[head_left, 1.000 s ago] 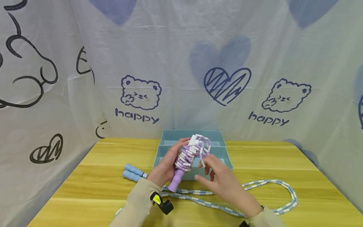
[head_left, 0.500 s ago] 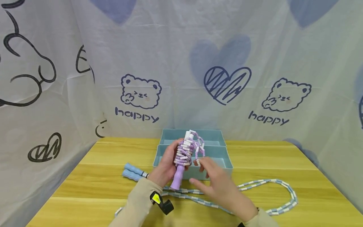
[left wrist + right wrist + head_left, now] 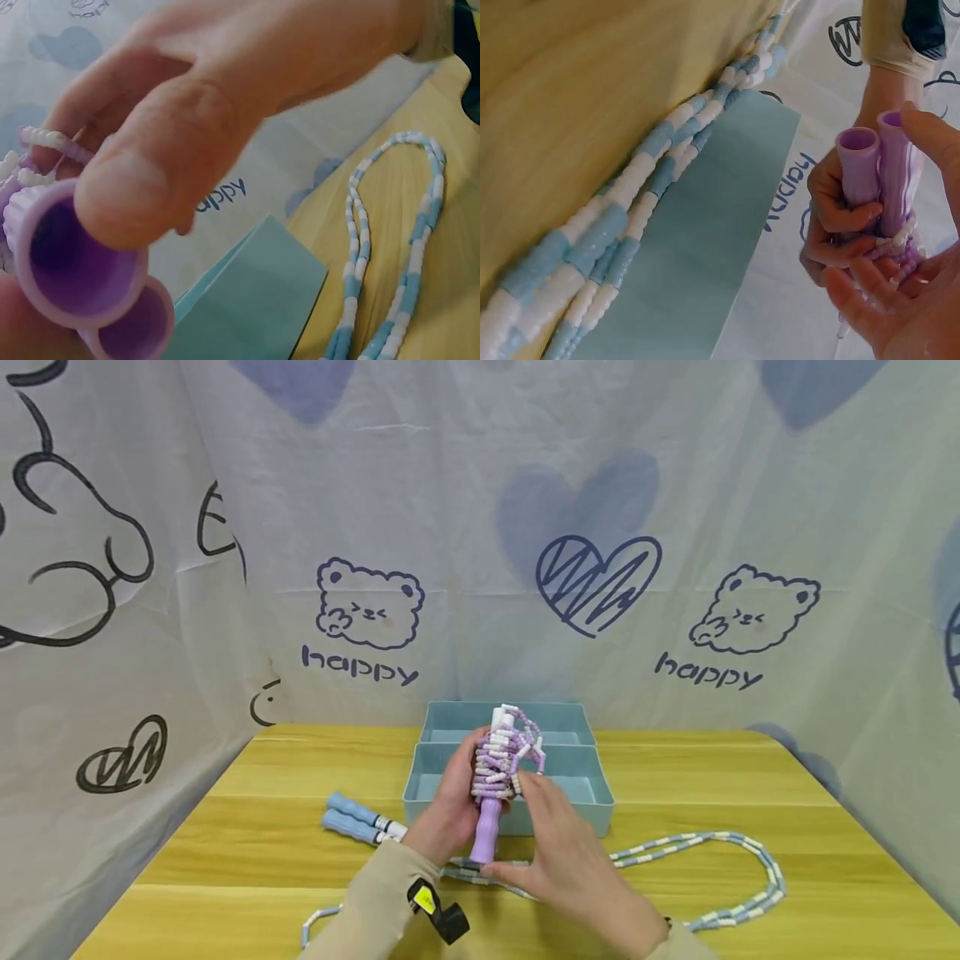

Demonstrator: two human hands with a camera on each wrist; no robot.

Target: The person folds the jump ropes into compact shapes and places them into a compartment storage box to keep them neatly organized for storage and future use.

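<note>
My left hand (image 3: pixel 455 789) grips a purple-and-white beaded jump rope (image 3: pixel 495 760), its strand wound round two purple handles (image 3: pixel 859 161) held side by side. Hollow handle ends point down toward me; white tips stick up, with a loose beaded loop at their right. From the right, my right hand (image 3: pixel 566 852) holds the bundle lengthwise, its thumb (image 3: pixel 131 191) on one handle's rim and its fingers at the wound beads. The left wrist view shows much of this right hand, while the right wrist view shows left-hand fingers wrapped round the handles.
Behind the hands stands a light-blue two-part box (image 3: pixel 600 789). A blue-and-white beaded jump rope (image 3: pixel 776 877) lies across the wooden table (image 3: pixel 247 810), passing in front of the box. Its two blue handles (image 3: pixel 352 814) lie at the left. A printed cloth (image 3: pixel 480 527) hangs behind.
The purple bundle has turned more upright and shifted slightly. My right hand has moved left and in against it, and its thumb now meets the handle's lower end.
</note>
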